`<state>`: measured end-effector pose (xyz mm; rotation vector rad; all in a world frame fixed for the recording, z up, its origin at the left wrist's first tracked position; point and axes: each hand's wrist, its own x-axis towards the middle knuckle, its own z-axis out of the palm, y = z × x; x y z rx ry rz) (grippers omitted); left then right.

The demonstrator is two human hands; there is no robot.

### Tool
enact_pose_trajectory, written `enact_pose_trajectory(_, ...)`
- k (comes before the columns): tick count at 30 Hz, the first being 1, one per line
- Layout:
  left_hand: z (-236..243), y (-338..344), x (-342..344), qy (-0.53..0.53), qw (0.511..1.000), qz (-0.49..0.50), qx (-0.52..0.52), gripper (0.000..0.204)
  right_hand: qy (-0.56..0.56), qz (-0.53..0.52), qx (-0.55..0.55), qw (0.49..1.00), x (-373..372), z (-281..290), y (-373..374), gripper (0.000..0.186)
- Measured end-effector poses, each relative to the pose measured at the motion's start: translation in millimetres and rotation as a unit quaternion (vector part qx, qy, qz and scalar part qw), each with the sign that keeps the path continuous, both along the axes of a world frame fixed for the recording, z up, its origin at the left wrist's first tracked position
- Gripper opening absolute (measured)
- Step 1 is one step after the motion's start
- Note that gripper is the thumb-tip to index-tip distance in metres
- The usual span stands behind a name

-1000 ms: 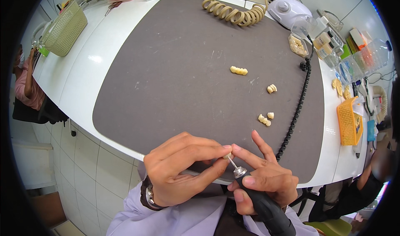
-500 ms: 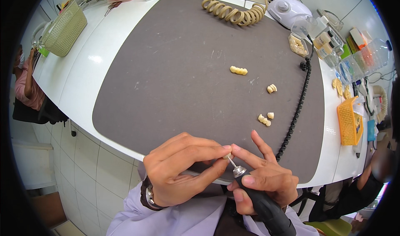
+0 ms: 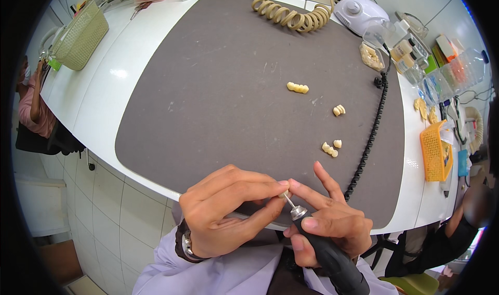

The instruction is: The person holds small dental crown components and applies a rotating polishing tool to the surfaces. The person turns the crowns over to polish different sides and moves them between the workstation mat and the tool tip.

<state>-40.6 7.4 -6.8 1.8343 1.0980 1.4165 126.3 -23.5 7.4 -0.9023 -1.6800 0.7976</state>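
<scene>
Between the thumb and fingertips of my left hand a small cream dental crown is pinched, mostly covered by the fingers. My right hand is closed around a black rotary handpiece with a silver collar. Its thin shaft points up and left, its tip at the crown. My right index fingertip meets the left fingertips, and another right finger sticks up. Farther off on the grey mat lie a tooth-coloured dental bridge, a smaller piece, a curved bridge and a single crown.
A black coiled cord runs down the mat's right side. Beyond it stand a yellow basket, bottles and a white device. A beige coiled hose lies at the back; a green basket stands left. People sit at both sides.
The handpiece tip and collar have shifted very slightly against the crown. Both hands stay nearly in place, and the pieces on the mat have not moved.
</scene>
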Motion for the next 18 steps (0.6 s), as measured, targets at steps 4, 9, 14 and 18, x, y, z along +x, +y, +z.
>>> enact_pose_trajectory(4,0.2,0.0,-0.1,0.003,1.0,-0.003,-0.003,0.023,-0.005,0.0,0.001,1.0,1.0,-0.1,0.0,0.043)
enact_pose_trajectory(9,0.3,-0.1,0.0,0.002,1.0,-0.001,-0.004,0.022,-0.004,-0.001,-0.001,1.0,0.1,0.9,0.0,0.043)
enact_pose_trajectory(14,0.2,-1.2,0.6,-0.002,1.0,0.004,-0.01,0.022,-0.007,0.006,-0.004,1.0,1.0,2.1,0.6,0.043)
enact_pose_trajectory(18,-1.0,-1.8,1.5,-0.005,1.0,0.006,-0.015,0.022,0.002,0.004,-0.001,1.0,1.0,0.1,-0.2,0.04)
